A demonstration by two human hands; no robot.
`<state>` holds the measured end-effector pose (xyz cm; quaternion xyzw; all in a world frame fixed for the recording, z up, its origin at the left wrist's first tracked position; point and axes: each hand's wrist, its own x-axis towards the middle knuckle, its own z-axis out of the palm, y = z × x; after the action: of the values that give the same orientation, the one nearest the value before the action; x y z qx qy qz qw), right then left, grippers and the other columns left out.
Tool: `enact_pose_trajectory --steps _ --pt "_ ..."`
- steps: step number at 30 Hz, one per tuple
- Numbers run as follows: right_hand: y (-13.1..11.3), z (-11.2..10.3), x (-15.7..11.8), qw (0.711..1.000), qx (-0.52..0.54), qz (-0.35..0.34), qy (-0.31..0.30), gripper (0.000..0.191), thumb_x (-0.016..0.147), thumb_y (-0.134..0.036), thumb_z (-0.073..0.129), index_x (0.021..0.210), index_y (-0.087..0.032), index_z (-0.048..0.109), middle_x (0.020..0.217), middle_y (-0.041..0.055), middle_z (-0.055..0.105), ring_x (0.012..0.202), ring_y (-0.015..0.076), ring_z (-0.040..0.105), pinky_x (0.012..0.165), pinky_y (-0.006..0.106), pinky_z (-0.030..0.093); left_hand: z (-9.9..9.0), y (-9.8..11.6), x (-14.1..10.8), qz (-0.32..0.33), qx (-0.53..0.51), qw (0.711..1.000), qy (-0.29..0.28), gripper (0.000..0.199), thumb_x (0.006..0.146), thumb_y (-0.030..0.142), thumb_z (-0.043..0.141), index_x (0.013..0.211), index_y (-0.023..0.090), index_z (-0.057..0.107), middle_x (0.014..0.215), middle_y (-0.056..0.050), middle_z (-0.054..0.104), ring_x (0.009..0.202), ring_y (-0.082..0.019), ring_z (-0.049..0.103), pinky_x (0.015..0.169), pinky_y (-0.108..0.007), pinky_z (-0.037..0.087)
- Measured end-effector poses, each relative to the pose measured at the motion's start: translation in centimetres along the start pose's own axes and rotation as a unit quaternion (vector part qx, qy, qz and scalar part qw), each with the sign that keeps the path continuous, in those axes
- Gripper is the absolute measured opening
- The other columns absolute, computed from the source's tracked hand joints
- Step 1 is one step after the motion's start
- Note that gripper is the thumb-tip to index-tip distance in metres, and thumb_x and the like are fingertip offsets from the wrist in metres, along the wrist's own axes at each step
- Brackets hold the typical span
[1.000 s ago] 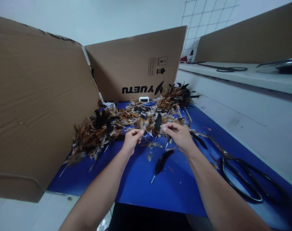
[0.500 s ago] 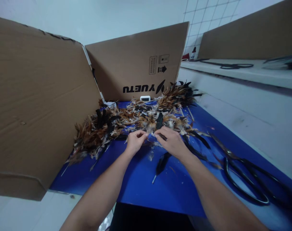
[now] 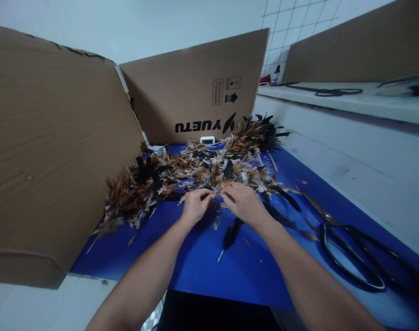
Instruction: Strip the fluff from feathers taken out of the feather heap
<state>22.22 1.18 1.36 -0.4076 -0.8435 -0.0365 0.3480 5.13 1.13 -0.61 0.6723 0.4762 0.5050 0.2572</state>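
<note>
Both hands meet at the front edge of a pile of feathers point(image 3: 202, 170), brown, black and pale. My left hand point(image 3: 194, 205) is closed, thumb and forefinger pinched at their tips. Facing it, my right hand point(image 3: 243, 204) is closed in a pinch too, its fingertips almost against the left ones. Between them is a small pale feather, mostly hidden by the fingers and blending into the pile. Just below the right hand a single black feather point(image 3: 232, 233) with a white quill lies on the blue tabletop point(image 3: 237, 280).
Large black-handled scissors point(image 3: 328, 218) lie at the right. Brown feather bundles rest at left point(image 3: 123, 197) and back right point(image 3: 254, 135). Cardboard panels point(image 3: 188, 87) stand behind and left. A small white device point(image 3: 207, 140) sits at the back; a ledge point(image 3: 333, 101) runs along the right.
My fingertips have drawn closer together, the left hand shifting slightly right. The view has shifted a little; the feathers and scissors lie as before.
</note>
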Motion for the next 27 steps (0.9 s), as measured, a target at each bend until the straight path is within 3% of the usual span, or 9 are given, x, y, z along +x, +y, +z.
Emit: enact_pose_trajectory --steps 12,27 --pt "-0.2 -0.2 0.0 1.000 0.000 0.009 -0.005 0.018 0.086 -0.019 0.044 0.082 -0.020 0.061 0.081 0.0055 0.061 0.079 0.0184 0.057 0.075 0.029 0.045 -0.1 0.3 0.1 0.002 0.000 1.000 0.010 0.007 0.071 0.023 0.065 0.069 0.022 0.071 0.061 -0.002 0.065 0.061 -0.017 0.057 0.062 -0.025 0.041" --pt "0.0 0.7 -0.1 1.000 0.018 0.008 -0.021 0.017 0.086 -0.018 0.044 0.083 -0.019 0.061 0.081 0.0059 0.061 0.081 0.0183 0.057 0.075 0.031 0.045 0.0 -0.1 0.1 0.073 0.061 0.995 -0.004 0.010 0.074 0.017 0.063 0.073 0.023 0.071 0.072 -0.004 0.069 0.068 -0.018 0.061 0.067 -0.027 0.043"
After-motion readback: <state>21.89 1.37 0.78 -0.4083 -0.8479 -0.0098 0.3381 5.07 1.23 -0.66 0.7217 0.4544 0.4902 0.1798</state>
